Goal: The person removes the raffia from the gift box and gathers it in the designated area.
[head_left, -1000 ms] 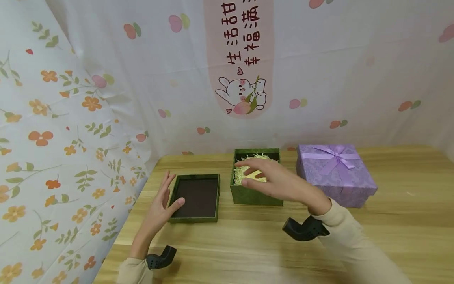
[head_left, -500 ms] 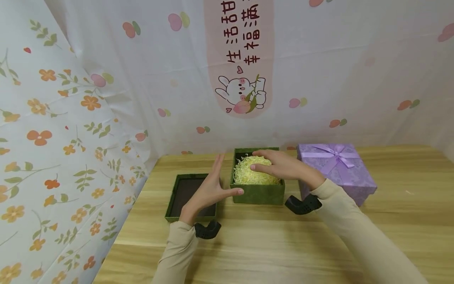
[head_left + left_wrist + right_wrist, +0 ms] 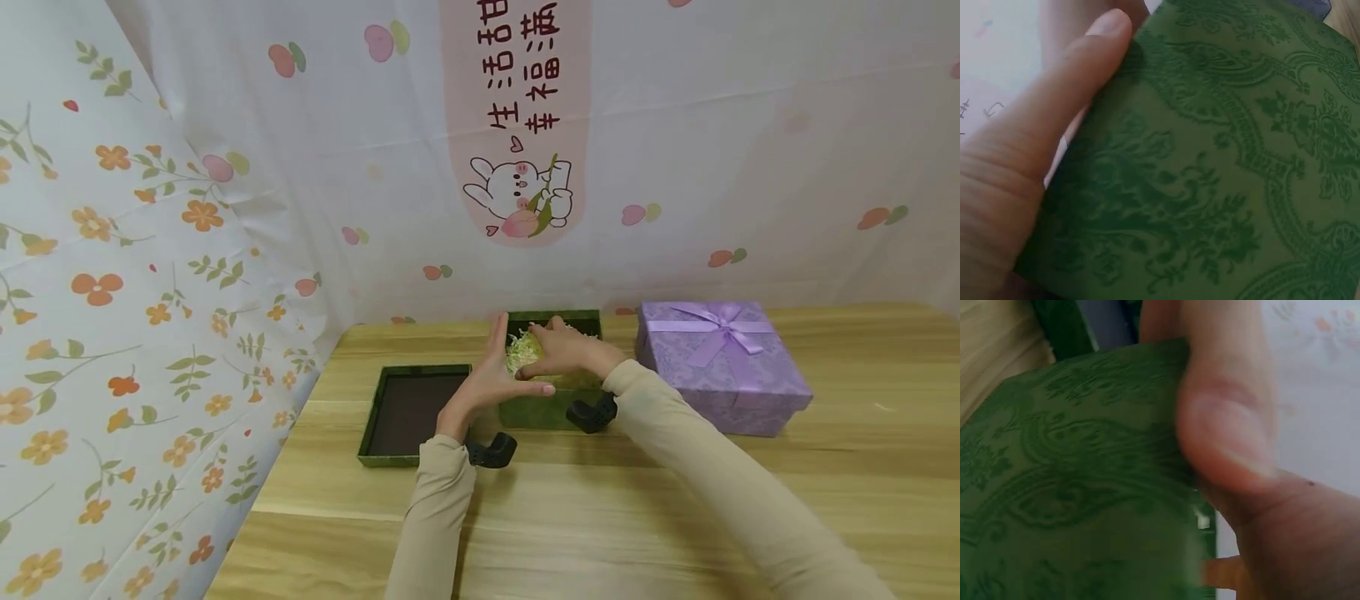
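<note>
resting against the left side of the open green box (image 3: 536, 410), the left hand (image 3: 487, 379) lies with straight fingers along the box's left wall and its thumb stretched across the front rim; the left wrist view shows that thumb (image 3: 1054, 119) flat on the patterned green wall (image 3: 1210, 187). the right hand (image 3: 566, 350) lies over the top of the box on the pale yellow shredded paper (image 3: 521, 354) that fills it, fingers relaxed and laid on the filling rather than curled round it, as far as the head view shows. in the right wrist view the right thumb (image 3: 1222, 425) presses against the outer green wall (image 3: 1072, 487).

the box stands on the wooden table (image 3: 675, 517) near its back edge, about midway along. its green lid (image 3: 408, 412) lies upside down just to the left, dark inside facing up, close to the table's left edge. a closed purple gift box (image 3: 723, 367) with a ribbon bow stands to the right of the green box, apart from it. a black wrist mount (image 3: 491, 450) sits under each cream sleeve (image 3: 438, 517). patterned fabric (image 3: 150, 250) hangs behind and to the left of the table.
</note>
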Demonstrator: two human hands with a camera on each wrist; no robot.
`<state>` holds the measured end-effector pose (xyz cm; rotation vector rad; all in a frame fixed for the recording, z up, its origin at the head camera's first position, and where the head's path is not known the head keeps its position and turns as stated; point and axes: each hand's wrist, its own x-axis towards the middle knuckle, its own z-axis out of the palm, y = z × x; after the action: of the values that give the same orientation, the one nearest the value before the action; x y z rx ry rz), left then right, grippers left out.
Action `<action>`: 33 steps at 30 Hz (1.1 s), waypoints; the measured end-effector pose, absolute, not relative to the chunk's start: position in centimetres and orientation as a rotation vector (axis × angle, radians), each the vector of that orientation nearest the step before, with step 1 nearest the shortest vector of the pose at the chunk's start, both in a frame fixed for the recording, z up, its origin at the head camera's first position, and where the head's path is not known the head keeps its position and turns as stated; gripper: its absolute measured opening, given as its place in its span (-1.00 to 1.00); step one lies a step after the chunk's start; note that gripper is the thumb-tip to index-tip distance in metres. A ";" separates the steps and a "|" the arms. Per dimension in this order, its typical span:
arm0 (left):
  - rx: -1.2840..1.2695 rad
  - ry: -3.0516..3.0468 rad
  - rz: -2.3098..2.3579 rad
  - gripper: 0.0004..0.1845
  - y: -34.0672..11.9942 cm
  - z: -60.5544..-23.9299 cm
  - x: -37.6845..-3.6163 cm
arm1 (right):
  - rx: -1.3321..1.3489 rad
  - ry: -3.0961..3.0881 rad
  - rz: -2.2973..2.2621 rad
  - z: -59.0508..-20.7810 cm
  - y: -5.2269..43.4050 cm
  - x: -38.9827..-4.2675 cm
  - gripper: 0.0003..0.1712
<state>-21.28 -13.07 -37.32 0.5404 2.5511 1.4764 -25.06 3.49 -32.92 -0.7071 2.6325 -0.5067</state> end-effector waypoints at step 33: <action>0.495 2.580 1.510 0.29 -12.4 -38.3 -21.1 | -0.493 2.548 -0.087 -36.1 1.0 -25.8 -0.22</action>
<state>-21.10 -12.43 -38.32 0.4947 2.5803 1.5103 -25.82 0.96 -36.07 -0.4928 2.5481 -0.0872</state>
